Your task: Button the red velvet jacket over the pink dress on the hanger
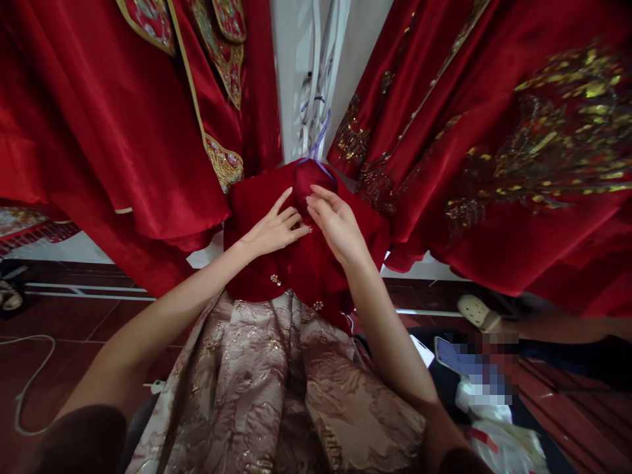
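A red velvet jacket [257, 197] with jewelled buttons [275, 280] hangs on a purple hanger [315, 153] in front of me. My left hand [279, 227] rests on the jacket's upper front, fingers spread, index finger pointing up toward the collar. Its thumb is near a small jewelled button. Beside it, my right hand [338, 224] has its fingers bent together at the front edge just below the dark red neck opening [303, 181], seeming to pinch the cloth; its thumb is mostly hidden. Below the jacket falls a pinkish-gold brocade skirt [247, 355].
Red satin garments with gold trim hang on the left [148, 131] and, with sequins, on the right [494, 151]. At lower right are a phone [449, 355], plastic bags [508, 447] and another person's foot in a pale clog [476, 313]. A white cable [37, 385] lies on the tiled floor.
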A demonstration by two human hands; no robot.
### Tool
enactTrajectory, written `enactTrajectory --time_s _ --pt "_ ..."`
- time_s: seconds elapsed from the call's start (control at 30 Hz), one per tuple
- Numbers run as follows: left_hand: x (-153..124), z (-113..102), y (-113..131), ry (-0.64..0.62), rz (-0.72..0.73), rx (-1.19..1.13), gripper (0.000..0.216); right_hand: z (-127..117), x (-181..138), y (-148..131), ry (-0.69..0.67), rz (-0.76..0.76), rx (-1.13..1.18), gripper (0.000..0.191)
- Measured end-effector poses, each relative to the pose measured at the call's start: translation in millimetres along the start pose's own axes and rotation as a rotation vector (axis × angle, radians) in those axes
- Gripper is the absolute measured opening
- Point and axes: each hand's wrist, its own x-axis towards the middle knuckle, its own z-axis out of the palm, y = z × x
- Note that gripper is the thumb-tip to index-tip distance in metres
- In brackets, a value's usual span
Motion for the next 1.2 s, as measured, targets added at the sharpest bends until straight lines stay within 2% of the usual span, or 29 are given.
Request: enactTrajectory --time_s 0.07,0.17,0.27,0.33,0.4,0.5,0.67,0.8,0.9,1.0,1.1,1.2 --pt "-1 -1 -3 -0.025 0.02 0.045 0.029 1 -1 -3 -0.014 0.03 0.024 0.049" --pt "-5 -1 -5 0.023 0.01 0.063 0.028 7 -3 -5 -0.021 0.096 -0.027 0.057" --pt "-10 -2 -7 0.112 -0.099 0.092 0.021 16 -8 -2 0.091 0.121 -0.317 0.079" --pt "-13 -2 -8 0.179 -0.243 0.103 0.021 21 -14 5 0.181 0.093 -0.585 0.093" --pt "-14 -2 -8 0.253 -0.397 0.096 0.029 23 -18 18 0.252 0.06 -0.799 0.097" --pt "-13 -4 -9 0.352 -0.543 0.07 0.042 17 -20 40 0.369 -0.004 -0.985 0.093" --pt "-15 -10 -19 0.487 -0.63 0.012 0.042 -18 -23 59 0.491 -0.24 -1.064 0.076" --pt "-24 -8 -24 0.401 -0.575 -0.061 0.056 -48 -27 55 0.537 -0.438 -1.018 0.05" --pt "-31 -1 -30 0.33 -0.546 -0.092 0.061 -67 -24 50 0.546 -0.513 -1.049 0.042" --pt "-39 5 -46 0.33 -0.583 -0.129 0.061 -84 -16 44 0.541 -0.53 -1.14 0.04" --pt "-45 11 -67 0.335 -0.631 -0.203 0.055 -97 -9 39 0.55 -0.469 -1.263 0.04" --pt "-45 16 -83 0.379 -0.676 -0.27 0.048 -106 -5 36 0.476 -0.397 -1.402 0.038"
